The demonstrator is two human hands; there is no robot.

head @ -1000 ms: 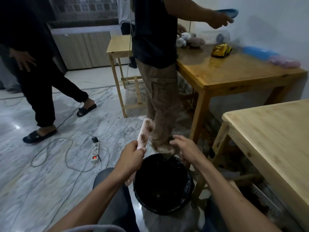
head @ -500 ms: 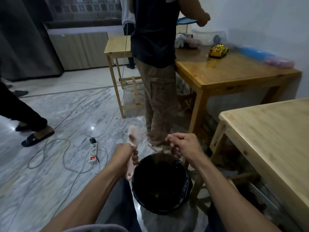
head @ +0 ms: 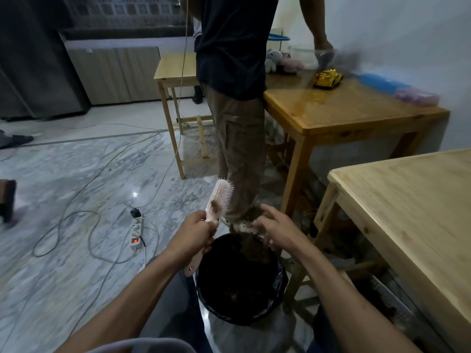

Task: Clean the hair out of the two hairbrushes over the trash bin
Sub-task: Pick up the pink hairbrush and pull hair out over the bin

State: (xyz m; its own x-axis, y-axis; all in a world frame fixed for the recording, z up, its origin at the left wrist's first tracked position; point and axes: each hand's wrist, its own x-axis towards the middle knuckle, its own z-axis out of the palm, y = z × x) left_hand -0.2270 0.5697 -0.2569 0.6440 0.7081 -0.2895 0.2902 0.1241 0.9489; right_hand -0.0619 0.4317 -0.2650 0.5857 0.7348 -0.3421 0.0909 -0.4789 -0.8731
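My left hand (head: 195, 231) grips the handle of a pale pink hairbrush (head: 219, 198), held upright at the left rim of the trash bin, bristles facing right. Brown hair still clings to its lower bristles. My right hand (head: 276, 229) hovers over the bin's far rim with fingers spread apart. A clump of brown hair (head: 253, 248) hangs just below that hand, at the bin's mouth. The trash bin (head: 277, 299), round and lined with a black bag, stands on the floor between my knees. Only one hairbrush is in view.
A person in a dark shirt and brown trousers (head: 239, 138) stands right behind the bin. A light wooden table (head: 407, 215) is at my right, a darker one (head: 351, 108) with a yellow toy car (head: 327, 78) beyond. A power strip (head: 136, 231) and cables lie on the marble floor at left.
My right hand, pinched shut half a second ago, has spread its fingers, and a hair clump now drops below it. The brush turned its bristles into view. The standing person reached further right.
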